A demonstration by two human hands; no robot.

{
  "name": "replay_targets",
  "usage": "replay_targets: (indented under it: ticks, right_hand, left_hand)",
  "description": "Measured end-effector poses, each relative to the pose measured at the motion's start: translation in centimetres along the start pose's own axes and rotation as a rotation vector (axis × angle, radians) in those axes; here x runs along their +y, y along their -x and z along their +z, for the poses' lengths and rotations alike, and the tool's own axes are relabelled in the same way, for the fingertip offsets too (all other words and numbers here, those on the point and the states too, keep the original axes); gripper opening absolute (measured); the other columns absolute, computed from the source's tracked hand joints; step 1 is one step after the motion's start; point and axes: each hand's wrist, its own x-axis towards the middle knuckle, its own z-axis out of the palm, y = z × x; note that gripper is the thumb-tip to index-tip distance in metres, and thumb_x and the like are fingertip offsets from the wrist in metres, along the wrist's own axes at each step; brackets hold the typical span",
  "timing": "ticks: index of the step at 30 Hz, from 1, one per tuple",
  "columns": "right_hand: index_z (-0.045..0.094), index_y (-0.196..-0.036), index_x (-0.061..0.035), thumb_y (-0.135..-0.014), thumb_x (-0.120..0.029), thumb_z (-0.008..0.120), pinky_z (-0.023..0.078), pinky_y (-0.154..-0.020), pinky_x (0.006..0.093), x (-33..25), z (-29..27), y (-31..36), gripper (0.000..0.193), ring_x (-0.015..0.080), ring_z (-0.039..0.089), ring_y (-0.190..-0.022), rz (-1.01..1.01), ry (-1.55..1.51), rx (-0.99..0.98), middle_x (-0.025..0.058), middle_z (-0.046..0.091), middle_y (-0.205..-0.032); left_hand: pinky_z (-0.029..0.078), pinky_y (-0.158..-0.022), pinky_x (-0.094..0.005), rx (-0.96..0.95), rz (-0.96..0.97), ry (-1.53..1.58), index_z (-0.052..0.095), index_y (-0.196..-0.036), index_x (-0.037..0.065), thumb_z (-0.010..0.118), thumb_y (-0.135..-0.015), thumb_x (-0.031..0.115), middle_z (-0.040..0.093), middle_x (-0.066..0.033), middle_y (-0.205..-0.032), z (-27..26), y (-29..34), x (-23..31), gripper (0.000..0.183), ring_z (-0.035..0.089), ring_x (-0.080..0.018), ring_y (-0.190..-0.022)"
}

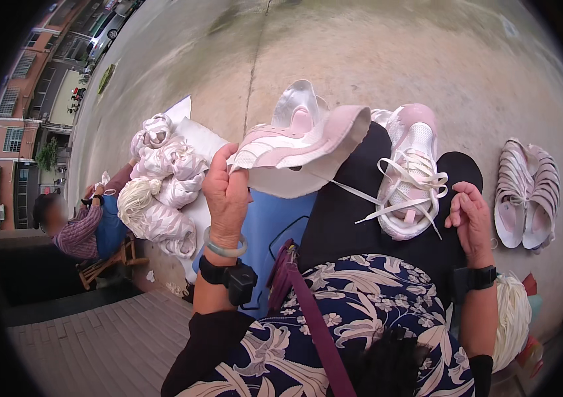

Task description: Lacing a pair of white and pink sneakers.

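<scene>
In my left hand (226,198) I hold a flat, unsoled pink-and-white shoe upper (294,149) by its edge, thumb on top and fingers beneath. It is raised over my left thigh, its grey-white lining partly showing. A finished-looking pink-and-white sneaker (416,172) lies on my lap, toe away from me, its white laces (414,182) tied loosely with ends hanging. One lace end stretches left to beneath the upper. Just right of the sneaker, my right hand (468,215) is lifted with fingers loosely bent and apart; nothing shows in it.
Bundled shoe uppers (172,165) and a hank of cream laces (141,202) lie on my left. Stacked uppers (527,195) rest on the concrete at right, above another lace bundle (510,321). A seated person (86,228) works at far left, near a wooden stool (112,264).
</scene>
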Motion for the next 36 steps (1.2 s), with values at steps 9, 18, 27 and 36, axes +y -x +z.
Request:
replay_targets:
  ticks: [9,18,27,36]
  right_hand:
    - [0.05,-0.11,0.0023,-0.093,-0.013,0.051,0.052,-0.054,0.0269,0.2,0.2,0.7,0.023,0.0081,0.05,-0.053,-0.073,-0.018,-0.023,0.0041,0.055,-0.075]
    - [0.058,-0.089,-0.0009,-0.088,-0.015,0.06,0.031,-0.043,0.0178,-0.9,3.7,2.7,0.014,0.0019,0.043,-0.05,0.029,0.631,0.039,-0.0021,0.052,-0.061]
    - [0.055,-0.088,-0.0024,-0.083,-0.018,0.06,0.043,-0.054,0.0408,1.0,4.1,2.0,0.017,0.0335,0.057,-0.059,-0.293,1.307,0.1,0.0165,0.057,-0.064]
    - [0.053,-0.089,-0.0032,-0.086,-0.022,0.055,0.044,-0.058,0.0452,1.3,3.8,1.5,0.019,0.0374,0.059,-0.067,-0.422,1.446,0.133,0.0185,0.059,-0.069]
  left_hand:
    - [0.034,-0.037,-0.0183,-0.383,-0.263,-0.042,0.056,-0.108,-0.001,0.055,-0.08,0.011,0.056,-0.0034,-0.065,-0.8,0.1,-1.7,0.031,0.044,-0.0063,-0.044]
    - [0.043,-0.085,-0.0268,-0.593,-0.206,0.173,0.047,-0.124,0.004,0.073,-0.072,0.033,0.058,-0.0056,-0.105,-0.7,-0.9,-5.6,0.066,0.053,-0.0127,-0.097]
    - [0.041,-0.092,-0.0292,-0.86,-0.283,0.518,0.047,-0.123,-0.001,0.082,-0.062,0.027,0.06,-0.0079,-0.106,-0.5,-0.8,-6.1,0.076,0.057,-0.0174,-0.1]
    - [0.046,-0.089,-0.0291,-0.743,-0.07,0.589,0.046,-0.125,-0.004,0.069,-0.078,0.006,0.061,-0.0086,-0.106,4.6,4.6,2.3,0.053,0.058,-0.0151,-0.099]
